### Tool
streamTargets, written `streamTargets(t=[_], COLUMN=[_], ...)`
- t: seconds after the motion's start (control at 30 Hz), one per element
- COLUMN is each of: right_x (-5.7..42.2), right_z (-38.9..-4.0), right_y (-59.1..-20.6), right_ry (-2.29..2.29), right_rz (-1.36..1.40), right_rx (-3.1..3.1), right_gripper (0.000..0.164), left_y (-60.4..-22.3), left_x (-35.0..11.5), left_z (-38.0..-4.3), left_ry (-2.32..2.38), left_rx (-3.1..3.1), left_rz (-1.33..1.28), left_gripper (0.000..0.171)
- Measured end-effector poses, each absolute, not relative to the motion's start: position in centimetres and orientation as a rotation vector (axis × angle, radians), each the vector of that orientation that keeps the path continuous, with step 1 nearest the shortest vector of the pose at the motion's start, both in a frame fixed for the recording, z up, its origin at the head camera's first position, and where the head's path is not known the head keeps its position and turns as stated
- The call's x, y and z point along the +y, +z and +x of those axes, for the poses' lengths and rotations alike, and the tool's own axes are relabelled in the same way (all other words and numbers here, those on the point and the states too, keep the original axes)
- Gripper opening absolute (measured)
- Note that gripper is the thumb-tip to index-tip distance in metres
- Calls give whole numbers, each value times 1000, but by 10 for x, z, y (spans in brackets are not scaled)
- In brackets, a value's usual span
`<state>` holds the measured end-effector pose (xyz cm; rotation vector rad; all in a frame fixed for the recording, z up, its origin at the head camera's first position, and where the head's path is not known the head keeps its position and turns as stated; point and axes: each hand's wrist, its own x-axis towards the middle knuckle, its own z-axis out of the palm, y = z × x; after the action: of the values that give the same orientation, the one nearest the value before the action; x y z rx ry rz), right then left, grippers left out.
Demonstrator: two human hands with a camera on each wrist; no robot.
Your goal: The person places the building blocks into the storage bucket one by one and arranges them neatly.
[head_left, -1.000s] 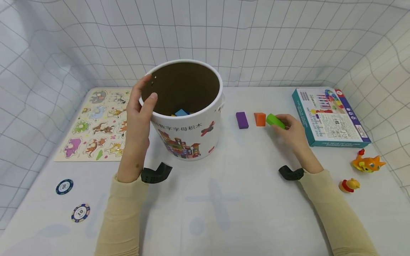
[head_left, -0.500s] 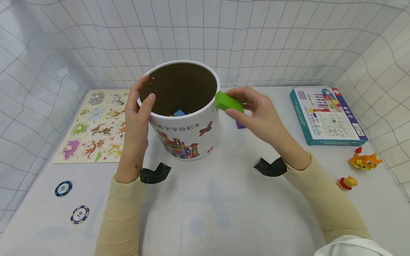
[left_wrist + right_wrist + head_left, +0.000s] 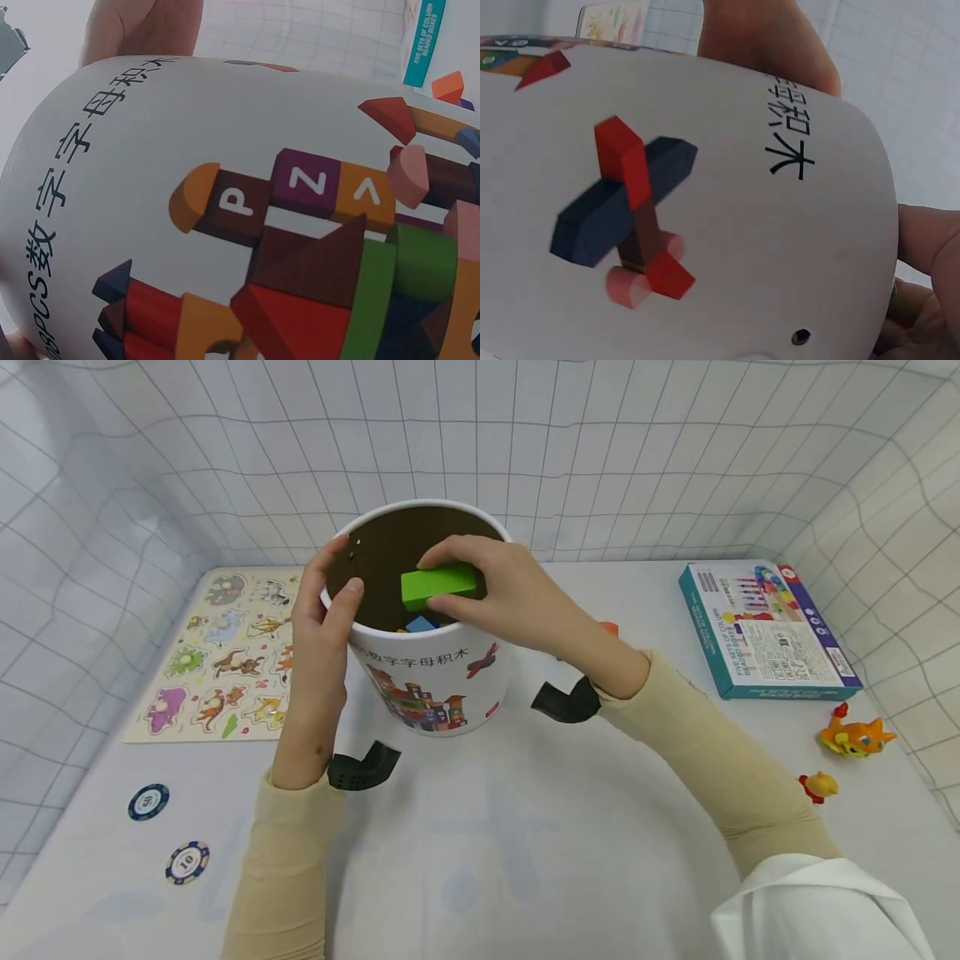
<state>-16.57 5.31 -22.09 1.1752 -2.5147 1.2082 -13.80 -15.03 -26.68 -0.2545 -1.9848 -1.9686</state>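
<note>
A white bucket (image 3: 487,689) with a picture of toy blocks stands upright at the middle of the table. My left hand (image 3: 322,618) grips its rim on the left side, thumb over the edge. Between thumb and fingers my right hand (image 3: 502,585) pinches a green block (image 3: 437,585) over the bucket's opening. Inside, a blue block (image 3: 421,625) shows near the front wall; the rest of the contents is mostly hidden. The bucket's printed side (image 3: 225,135) fills most of the left wrist view. In the right wrist view, my right hand (image 3: 930,255) shows beside the bucket.
Behind the right forearm, an orange block (image 3: 610,628) is partly hidden; in the left wrist view a purple block (image 3: 466,105) lies by it. An animal puzzle board (image 3: 225,652), two chips (image 3: 148,802), a boxed toy (image 3: 772,635) and two small figures (image 3: 857,737) surround the bucket.
My right hand has lifted the green block from the table on the right and carried it left, over the bucket. The left hand has stayed on the rim.
</note>
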Motion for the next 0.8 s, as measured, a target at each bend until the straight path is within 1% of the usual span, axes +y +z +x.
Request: streamTargets(t=[0.4,0.8], right_x=[37,33], right_z=[-189,-191], right_y=[-210,-210], right_ry=[743,628], right_rz=[1234,1172], right_rx=[-2877,-2939], right_gripper=[26,29], left_y=[-266,-266], left_x=[-151,-150], left_z=[-137,-138], left_ry=[-1953,-1969], left_rx=[-1991,-1977], left_rz=[-249,-265], left_gripper=[45,45])
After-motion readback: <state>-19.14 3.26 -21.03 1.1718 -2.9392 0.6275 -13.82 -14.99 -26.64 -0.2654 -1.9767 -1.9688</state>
